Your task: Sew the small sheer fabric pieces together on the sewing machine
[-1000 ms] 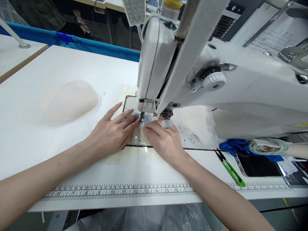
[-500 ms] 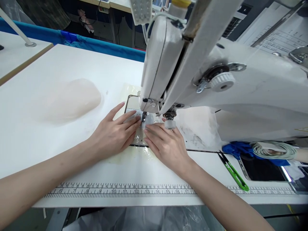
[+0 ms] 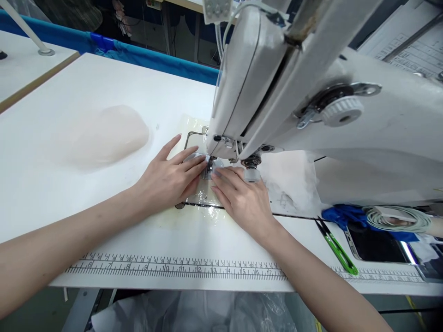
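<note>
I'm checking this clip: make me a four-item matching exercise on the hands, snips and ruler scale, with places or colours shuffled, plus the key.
Column one
1. Left hand
2. Snips
3. Ruler scale
4. Right hand

Column two
A. Along the near edge of the table
B. Fingertips just right of the presser foot in the picture
C. Green handle, dark blades
D. Fingertips just left of the presser foot in the picture

Right pairs: 1-D, 2-C, 3-A, 4-B
</note>
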The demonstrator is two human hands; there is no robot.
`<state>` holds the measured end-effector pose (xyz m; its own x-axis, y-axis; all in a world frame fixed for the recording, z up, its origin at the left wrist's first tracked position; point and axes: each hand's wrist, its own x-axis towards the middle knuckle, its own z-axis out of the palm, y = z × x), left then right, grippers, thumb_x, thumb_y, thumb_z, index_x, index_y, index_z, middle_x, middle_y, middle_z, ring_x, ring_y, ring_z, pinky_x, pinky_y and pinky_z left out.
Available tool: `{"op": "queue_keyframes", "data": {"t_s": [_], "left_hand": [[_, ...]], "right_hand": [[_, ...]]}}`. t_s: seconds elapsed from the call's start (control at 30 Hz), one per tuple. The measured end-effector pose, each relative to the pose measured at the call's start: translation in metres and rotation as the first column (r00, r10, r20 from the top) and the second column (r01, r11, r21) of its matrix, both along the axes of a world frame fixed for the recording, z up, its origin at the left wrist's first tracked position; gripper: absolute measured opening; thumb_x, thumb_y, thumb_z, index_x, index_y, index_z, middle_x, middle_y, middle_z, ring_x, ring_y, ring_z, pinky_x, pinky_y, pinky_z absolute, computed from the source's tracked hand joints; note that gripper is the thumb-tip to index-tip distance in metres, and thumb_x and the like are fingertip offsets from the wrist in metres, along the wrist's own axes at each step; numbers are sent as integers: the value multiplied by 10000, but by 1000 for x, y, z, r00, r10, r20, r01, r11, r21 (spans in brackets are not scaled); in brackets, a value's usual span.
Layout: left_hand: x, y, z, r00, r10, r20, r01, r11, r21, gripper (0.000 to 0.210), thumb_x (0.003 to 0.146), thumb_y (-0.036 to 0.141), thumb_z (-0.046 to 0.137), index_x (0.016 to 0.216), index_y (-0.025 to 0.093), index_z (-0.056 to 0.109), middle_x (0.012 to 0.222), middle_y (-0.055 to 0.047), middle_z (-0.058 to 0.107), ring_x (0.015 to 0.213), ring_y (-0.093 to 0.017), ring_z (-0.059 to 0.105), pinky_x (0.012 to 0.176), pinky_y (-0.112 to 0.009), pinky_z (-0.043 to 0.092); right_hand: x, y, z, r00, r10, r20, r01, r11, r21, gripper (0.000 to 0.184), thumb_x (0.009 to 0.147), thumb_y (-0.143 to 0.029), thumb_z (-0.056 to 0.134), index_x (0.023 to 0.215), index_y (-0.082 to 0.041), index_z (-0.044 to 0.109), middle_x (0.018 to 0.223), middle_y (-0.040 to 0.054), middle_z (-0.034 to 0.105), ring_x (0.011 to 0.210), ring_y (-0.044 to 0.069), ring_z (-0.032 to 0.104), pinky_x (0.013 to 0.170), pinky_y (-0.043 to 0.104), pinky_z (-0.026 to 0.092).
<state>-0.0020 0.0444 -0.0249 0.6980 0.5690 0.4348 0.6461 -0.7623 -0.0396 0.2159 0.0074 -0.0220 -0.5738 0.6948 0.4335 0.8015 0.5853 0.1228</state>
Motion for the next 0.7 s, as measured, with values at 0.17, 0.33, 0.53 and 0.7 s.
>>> {"op": "queue_keyframes", "data": {"t_s": [0.17,0.33,0.53,0.7], "left_hand": [[1,3,-2,999,38,29,-36,998,-54,342,984,251,395,1246,183,604,1188,-37,703,1278,-256,530,1212,-539,203],[-1,6,-4,996,75,49,-69,992,-103,345,988,293,385,1266,207,569,1277,-29,655,1302,-259,509,1211,-542,182],[-2,2,-1,996,71,52,-66,994,-91,331,990,256,417,1259,151,578,1251,-94,664,1245,-272,559,1167,-529,272],[-3,-7,6,970,-109,216,146,976,-161,270,903,282,591,1148,184,651,1182,-104,682,1128,-270,609,953,-426,483]], "right_hand": [[1,2,1,999,-31,43,33,998,-46,320,1014,-299,441,1176,-170,686,1082,84,737,1036,227,615,1004,437,426],[3,1,0,998,-54,27,56,994,-91,320,1010,-317,447,1195,-206,683,1120,81,727,1099,248,601,1022,479,432],[3,1,0,993,-56,-105,34,978,-205,324,1004,-274,448,1194,-145,677,1183,104,704,1115,256,621,1052,497,432],[0,-6,19,771,-108,-628,-349,753,-557,166,924,-217,585,958,-203,747,954,50,755,900,186,687,859,370,545]]}}
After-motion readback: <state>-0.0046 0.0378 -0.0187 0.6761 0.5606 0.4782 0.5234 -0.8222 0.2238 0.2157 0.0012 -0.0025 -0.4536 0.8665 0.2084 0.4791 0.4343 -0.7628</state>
